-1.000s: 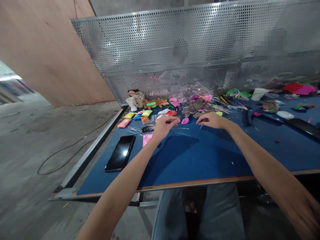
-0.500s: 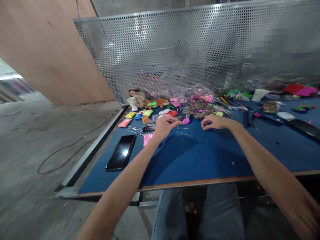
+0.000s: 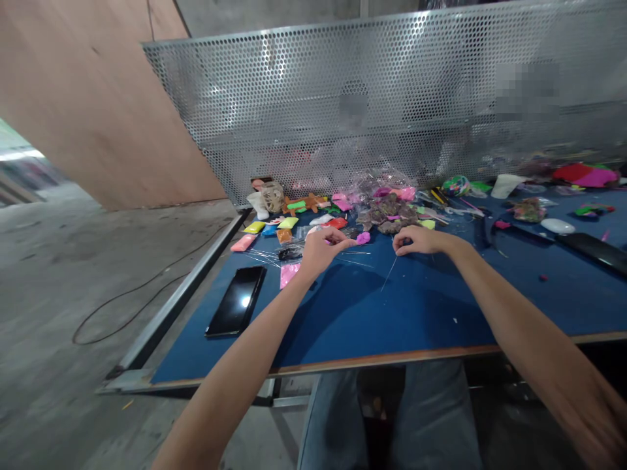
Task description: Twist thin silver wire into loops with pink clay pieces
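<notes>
My left hand [image 3: 323, 248] is closed in a pinch, with a small magenta lump of clay [image 3: 363, 239] at its fingertips. To its right, my right hand [image 3: 415, 241] is also pinched, on a thin wire [image 3: 388, 274] that slants down toward the blue table [image 3: 362, 320]. A gap separates the two hands. Beside and under my left hand lie several thin wires [image 3: 262, 256] and a pink packet [image 3: 289, 275]. Behind the hands is a heap of grey-brown lumpy clay [image 3: 389, 212] with clear plastic wrap.
A black phone [image 3: 236, 301] lies at the left. Several coloured clay packets [image 3: 288, 223] are grouped at the back left. A perforated metal panel [image 3: 313, 98] stands along the back edge. To the right are a white oval object [image 3: 557, 226] and a black elongated object [image 3: 595, 252].
The wire in my right hand has swung slightly, its lower end a little further left. My left hand still pinches the magenta clay, almost unmoved.
</notes>
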### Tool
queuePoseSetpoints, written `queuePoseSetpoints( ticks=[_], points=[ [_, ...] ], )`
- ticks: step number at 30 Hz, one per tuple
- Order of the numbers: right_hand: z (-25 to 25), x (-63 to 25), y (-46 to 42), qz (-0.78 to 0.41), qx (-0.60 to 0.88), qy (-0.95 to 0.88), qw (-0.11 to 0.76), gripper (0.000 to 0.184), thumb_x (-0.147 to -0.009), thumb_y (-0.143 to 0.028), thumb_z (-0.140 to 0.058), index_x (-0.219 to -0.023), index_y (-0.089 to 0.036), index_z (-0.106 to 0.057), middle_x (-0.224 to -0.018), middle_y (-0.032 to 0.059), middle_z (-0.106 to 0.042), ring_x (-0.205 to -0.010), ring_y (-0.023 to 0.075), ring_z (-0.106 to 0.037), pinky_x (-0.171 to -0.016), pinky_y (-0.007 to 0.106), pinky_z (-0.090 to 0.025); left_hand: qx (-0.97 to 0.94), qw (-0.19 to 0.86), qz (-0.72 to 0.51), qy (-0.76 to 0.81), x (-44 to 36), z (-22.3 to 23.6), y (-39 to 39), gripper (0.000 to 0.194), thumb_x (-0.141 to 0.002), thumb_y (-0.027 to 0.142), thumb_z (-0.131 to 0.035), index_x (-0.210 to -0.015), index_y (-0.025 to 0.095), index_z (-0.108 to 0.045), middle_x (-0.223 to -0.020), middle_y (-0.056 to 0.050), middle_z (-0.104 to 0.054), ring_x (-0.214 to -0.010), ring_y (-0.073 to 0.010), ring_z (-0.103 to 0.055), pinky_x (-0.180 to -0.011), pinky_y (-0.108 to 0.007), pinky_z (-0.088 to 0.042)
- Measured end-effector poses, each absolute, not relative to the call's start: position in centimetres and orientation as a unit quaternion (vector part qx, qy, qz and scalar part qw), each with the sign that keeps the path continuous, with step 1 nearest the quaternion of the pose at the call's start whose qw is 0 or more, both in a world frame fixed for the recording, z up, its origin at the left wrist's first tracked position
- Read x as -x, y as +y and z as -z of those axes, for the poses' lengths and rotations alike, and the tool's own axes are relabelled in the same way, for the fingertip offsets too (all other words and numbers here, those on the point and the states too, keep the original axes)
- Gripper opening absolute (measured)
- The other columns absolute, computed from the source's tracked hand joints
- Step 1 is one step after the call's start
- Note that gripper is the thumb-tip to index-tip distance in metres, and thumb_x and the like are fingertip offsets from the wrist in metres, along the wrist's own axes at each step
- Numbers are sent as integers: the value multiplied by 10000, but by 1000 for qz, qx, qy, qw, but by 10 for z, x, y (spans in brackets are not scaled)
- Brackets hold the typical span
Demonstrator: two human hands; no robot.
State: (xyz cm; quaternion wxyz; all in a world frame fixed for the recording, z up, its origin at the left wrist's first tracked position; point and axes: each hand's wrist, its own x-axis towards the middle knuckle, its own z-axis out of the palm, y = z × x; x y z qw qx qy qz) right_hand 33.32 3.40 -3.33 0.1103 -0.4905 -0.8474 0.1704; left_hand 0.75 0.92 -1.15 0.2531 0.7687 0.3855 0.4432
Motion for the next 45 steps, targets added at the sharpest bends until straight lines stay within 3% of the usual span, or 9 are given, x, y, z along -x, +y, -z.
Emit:
queuePoseSetpoints(
  ticks=[10, 19, 25, 33, 36, 41, 45],
  points=[
    [41, -337, 42, -190, 490, -847, 84, 316, -813, -550, -660, -904, -260, -744, -954, 73, -700, -879, 249, -612, -799, 372, -455, -789, 221, -400, 409, -4, 7, 11, 280, -860, 490, -686, -866, 222, -771, -849, -14, -738, -679, -144, -513, -648, -300, -401],
    [41, -337, 42, -183, 490, -849, 73, 291, -836, -528, -635, -919, -264, -724, -966, 69, -679, -893, 242, -609, -804, 366, -450, -821, 202, -374, 382, -3, 4, 12, 261, -940, 418, -590, -935, 212, -749, -983, -21, -766, -759, -159, -597, -699, -285, -418],
    [40, -336, 41, -193, 492, -846, 67, 296, -843, -526, -622, -913, -252, -710, -951, 71, -679, -852, 232, -609, -767, 360, -450, -840, 185, -357, 363, 0, 2, 16, 291, -988, 365, -507, -928, 215, -750, -1081, -18, -767, -894, -186, -676, -796, -284, -451],
    [41, -334, 39, -179, 503, -842, 76, 282, -840, -524, -624, -883, -259, -710, -964, 68, -688, -863, 239, -614, -773, 371, -453, -840, 209, -349, 360, 4, -1, 19, 317, -998, 370, -490, -972, 200, -756, -1038, -37, -781, -1017, -220, -693, -904, -307, -474],
    [40, -333, 38, -179, 501, -843, 82, 279, -838, -515, -628, -878, -252, -711, -955, 73, -684, -864, 240, -612, -772, 374, -453, -829, 209, -361, 374, 4, 1, 19, 305, -962, 414, -563, -938, 199, -778, -1074, -38, -775, -969, -223, -688, -870, -320, -482],
    [38, -332, 36, -179, 506, -840, 73, 281, -848, -512, -621, -895, -249, -711, -965, 77, -674, -868, 242, -612, -761, 380, -459, -805, 222, -376, 402, 1, 5, 16, 272, -869, 474, -692, -861, 225, -800, -868, -26, -775, -744, -188, -626, -715, -320, -460],
    [35, -330, 34, -174, 509, -839, 74, 252, -854, -478, -629, -887, -243, -715, -971, 82, -690, -876, 249, -623, -767, 389, -472, -800, 242, -376, 401, -4, 8, 13, 277, -853, 494, -707, -836, 232, -796, -825, -18, -759, -697, -152, -567, -653, -303, -413]
  ],
)
